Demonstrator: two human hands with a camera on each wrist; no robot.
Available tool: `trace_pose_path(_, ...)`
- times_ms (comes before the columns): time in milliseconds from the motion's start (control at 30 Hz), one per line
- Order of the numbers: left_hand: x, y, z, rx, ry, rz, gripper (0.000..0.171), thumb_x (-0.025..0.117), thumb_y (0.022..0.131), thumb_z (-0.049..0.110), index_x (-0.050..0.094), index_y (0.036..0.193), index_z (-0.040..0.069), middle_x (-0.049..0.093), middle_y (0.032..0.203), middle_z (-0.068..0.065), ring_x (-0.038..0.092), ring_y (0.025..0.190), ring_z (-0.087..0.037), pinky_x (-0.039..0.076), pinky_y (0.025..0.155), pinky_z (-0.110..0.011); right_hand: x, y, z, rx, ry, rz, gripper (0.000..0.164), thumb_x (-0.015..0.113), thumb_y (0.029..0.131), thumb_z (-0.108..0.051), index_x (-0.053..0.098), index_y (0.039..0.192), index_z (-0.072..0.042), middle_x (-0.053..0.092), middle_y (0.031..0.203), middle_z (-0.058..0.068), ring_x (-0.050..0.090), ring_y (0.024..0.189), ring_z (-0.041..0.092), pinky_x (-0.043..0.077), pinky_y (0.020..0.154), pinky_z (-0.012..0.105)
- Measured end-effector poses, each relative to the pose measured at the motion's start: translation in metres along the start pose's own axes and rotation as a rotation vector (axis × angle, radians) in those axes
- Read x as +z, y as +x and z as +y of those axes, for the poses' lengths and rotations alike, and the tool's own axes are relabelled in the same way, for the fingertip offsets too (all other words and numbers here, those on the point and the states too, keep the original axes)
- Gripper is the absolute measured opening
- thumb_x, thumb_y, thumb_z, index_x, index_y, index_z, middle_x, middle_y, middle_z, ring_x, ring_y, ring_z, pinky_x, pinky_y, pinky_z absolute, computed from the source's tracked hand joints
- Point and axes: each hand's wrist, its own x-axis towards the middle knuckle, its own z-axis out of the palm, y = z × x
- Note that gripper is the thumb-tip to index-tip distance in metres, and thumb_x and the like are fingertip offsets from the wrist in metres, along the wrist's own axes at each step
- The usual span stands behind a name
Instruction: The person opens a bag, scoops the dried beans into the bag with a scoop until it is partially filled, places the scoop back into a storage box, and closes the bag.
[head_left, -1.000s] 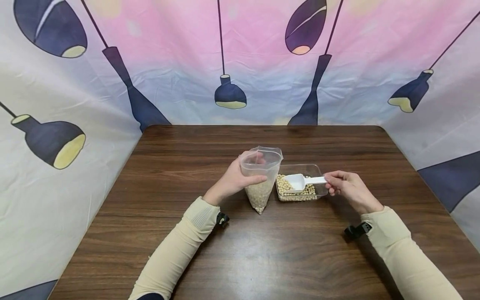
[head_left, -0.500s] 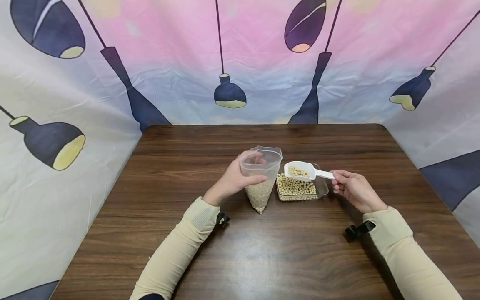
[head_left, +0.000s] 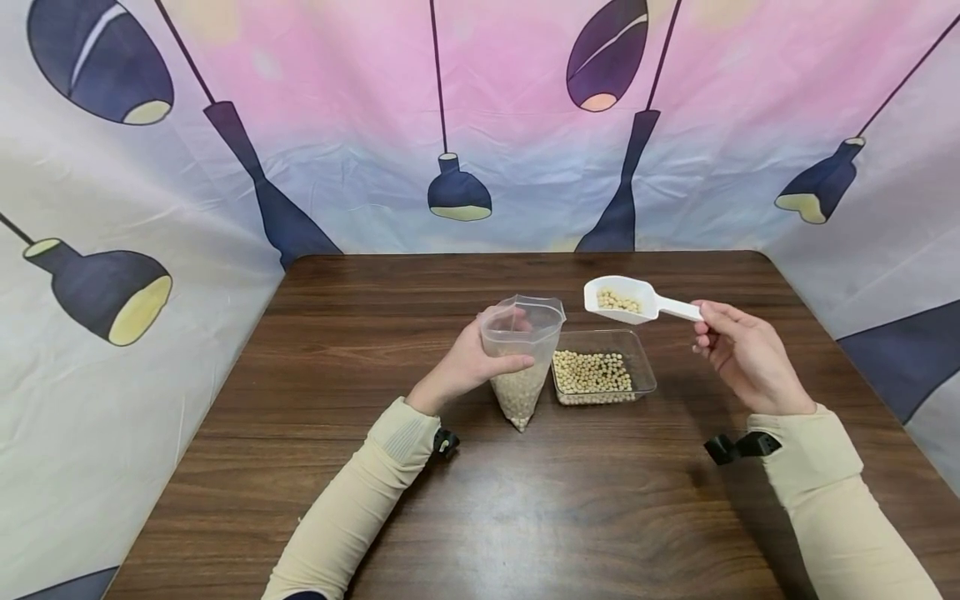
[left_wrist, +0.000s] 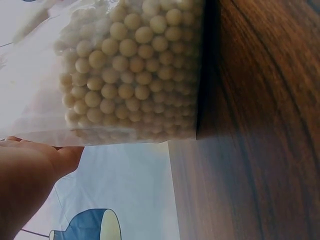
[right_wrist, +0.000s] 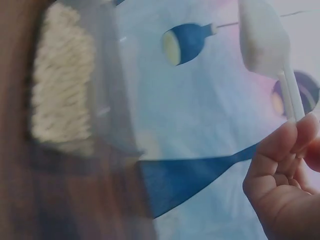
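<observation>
My left hand (head_left: 476, 358) grips a clear plastic bag (head_left: 522, 354) by its upper left side. The bag stands upright on the table with its mouth spread, its lower part filled with pale round beans (left_wrist: 135, 70). With thumb and fingers, my right hand (head_left: 750, 346) pinches the handle of a white scoop (head_left: 652, 304). A small heap of beans lies in the scoop, which hangs in the air above and behind a clear plastic box (head_left: 641, 362). Inside the box, a layer of beans (head_left: 592, 372) covers most of the bottom. The right wrist view shows the scoop's underside.
Box and bag stand close side by side on a dark wooden table (head_left: 360, 333). Behind the table hangs a cloth backdrop (head_left: 360, 183) printed with lamps. A black strap device (head_left: 742, 447) sits at the right wrist.
The scoop has come out of the beans in the box, carrying some of them. My right hand has lifted it up and away to the right. The left hand and bag have stayed put.
</observation>
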Motion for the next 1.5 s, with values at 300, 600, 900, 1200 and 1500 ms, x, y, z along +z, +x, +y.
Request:
trace_pose_path(300, 0.000, -0.002, -0.001, 0.021, 0.004, 0.015, 0.060, 0.080, 0.077, 0.003, 0.054, 0.130, 0.004, 0.058, 0.124, -0.012, 0.058, 0.113, -0.026, 0.047, 0.097, -0.038, 0.034, -0.001, -0.025, -0.127, 0.063, -0.044, 0.022, 0.054, 0.099, -0.007, 0.061, 0.116, 0.004, 0.062, 0.082, 0.009, 0.057, 0.069, 0.016, 0.050, 0.061, 0.024)
trace_pose_path(600, 0.000, -0.002, -0.001, 0.019, -0.010, 0.016, 0.058, 0.080, 0.077, 0.001, 0.054, 0.129, 0.001, 0.056, 0.126, -0.015, 0.058, 0.113, -0.027, 0.047, 0.097, -0.039, 0.067, -0.001, -0.029, -0.266, -0.070, -0.038, 0.020, 0.059, 0.096, -0.004, 0.061, 0.112, 0.007, 0.065, 0.079, 0.009, 0.062, 0.067, 0.014, 0.054, 0.062, 0.023)
trace_pose_path(900, 0.000, -0.002, 0.000, 0.020, -0.029, 0.005, 0.057, 0.080, 0.078, 0.004, 0.054, 0.129, 0.003, 0.057, 0.125, -0.011, 0.059, 0.112, -0.026, 0.048, 0.095, -0.038, 0.082, 0.004, -0.029, -0.355, -0.139, -0.064, 0.017, 0.058, 0.095, 0.000, 0.060, 0.110, 0.010, 0.066, 0.078, 0.010, 0.064, 0.067, 0.014, 0.055, 0.063, 0.022)
trace_pose_path(1200, 0.000, -0.003, 0.007, -0.024, -0.039, -0.008, 0.058, 0.078, 0.079, 0.002, 0.053, 0.131, 0.003, 0.052, 0.132, -0.012, 0.057, 0.116, -0.027, 0.048, 0.096, -0.037, 0.092, 0.005, -0.032, -0.455, -0.314, -0.007, 0.017, 0.061, 0.094, -0.002, 0.063, 0.107, 0.008, 0.067, 0.076, 0.008, 0.065, 0.064, 0.013, 0.054, 0.063, 0.021)
trace_pose_path(1500, -0.002, -0.002, 0.001, -0.041, -0.013, -0.006, 0.063, 0.079, 0.079, 0.007, 0.050, 0.135, 0.004, 0.049, 0.136, -0.012, 0.056, 0.115, -0.027, 0.048, 0.095, -0.038, 0.093, 0.006, -0.030, -0.502, -0.377, 0.004, 0.018, 0.061, 0.094, -0.001, 0.062, 0.108, 0.010, 0.067, 0.077, 0.007, 0.065, 0.065, 0.012, 0.054, 0.064, 0.021)
